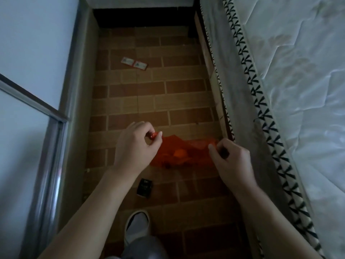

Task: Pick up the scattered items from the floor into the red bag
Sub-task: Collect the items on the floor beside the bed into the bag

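Left hand [137, 146] and right hand [230, 161] each pinched edge of red bag [179, 152], mouth stretched open. Thin bag could tear or slip if pulled too hard. Black box [144, 188], white packets [134, 64] lay on floor.

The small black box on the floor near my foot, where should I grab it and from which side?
The small black box lies flat on the brick-pattern floor, apart from the red bag that both hands hold open. Probably best from straight above: thumb and fingers pinching its two long edges, since they are the closer pair. The left hand is nearer and would need to let go of the bag first.
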The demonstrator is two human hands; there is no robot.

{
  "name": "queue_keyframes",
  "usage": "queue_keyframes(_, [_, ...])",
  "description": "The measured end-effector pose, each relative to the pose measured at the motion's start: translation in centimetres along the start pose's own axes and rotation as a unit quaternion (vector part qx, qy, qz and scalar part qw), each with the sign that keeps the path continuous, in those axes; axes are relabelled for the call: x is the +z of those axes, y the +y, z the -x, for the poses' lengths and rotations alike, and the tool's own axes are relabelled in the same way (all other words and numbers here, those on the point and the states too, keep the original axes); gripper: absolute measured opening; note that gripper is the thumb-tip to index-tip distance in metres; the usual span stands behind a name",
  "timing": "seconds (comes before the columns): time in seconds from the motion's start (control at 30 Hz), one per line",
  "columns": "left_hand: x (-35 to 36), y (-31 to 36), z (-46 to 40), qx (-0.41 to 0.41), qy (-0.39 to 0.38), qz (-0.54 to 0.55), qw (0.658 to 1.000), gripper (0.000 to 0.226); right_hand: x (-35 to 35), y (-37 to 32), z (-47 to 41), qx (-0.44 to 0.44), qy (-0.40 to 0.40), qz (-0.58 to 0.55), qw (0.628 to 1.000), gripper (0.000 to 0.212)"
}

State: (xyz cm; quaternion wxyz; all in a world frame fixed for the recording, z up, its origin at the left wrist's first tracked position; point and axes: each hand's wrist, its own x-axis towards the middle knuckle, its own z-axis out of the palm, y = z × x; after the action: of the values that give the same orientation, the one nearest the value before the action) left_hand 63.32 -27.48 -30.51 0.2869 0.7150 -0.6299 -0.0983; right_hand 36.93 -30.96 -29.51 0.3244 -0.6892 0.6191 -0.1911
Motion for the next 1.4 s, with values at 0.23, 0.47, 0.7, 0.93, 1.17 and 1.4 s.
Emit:
queue_keyframes(0.23, [5.0, 0.9, 0.4, 0.005, 0.064, 0.021, 0.998, 0.032, 4.1, 1.0, -0.8, -0.063, 0.149, -0.03, 0.986, 0.021])
queue_keyframes(0.47, [9.1, 0.2, 1.1, 0.091, -0.011, -0.103, 0.99, 0.042, 4.0, 1.8, -1.7, -0.265, 0.155, 0.086, 0.948, 0.04])
queue_keyframes(0.7, [13.5, -3.8, 4.2, 0.093, -0.093, -0.12, 0.984, 0.029, 9.8, 7.7, -2.4, -0.257, 0.022, 0.166, 0.952, 0.027])
queue_keyframes(0.93, [14.3, -6.0, 6.1, 0.107, -0.146, -0.139, 0.974, 0.023, 12.5, 9.8, -2.2, -0.194, -0.133, 0.247, 0.94, 0.031])
queue_keyframes(1.17, [16.9, -7.4, 7.8, 0.019, -0.275, -0.207, 0.939, 0.049, 14.9, 11.7, -3.5, -0.14, -0.198, 0.279, 0.929, 0.05])
queue_keyframes(1.4, [17.5, -7.6, 6.7, 0.003, -0.303, -0.247, 0.92, 0.092, 15.4, 11.3, -3.3, -0.09, -0.172, 0.282, 0.94, 0.101])
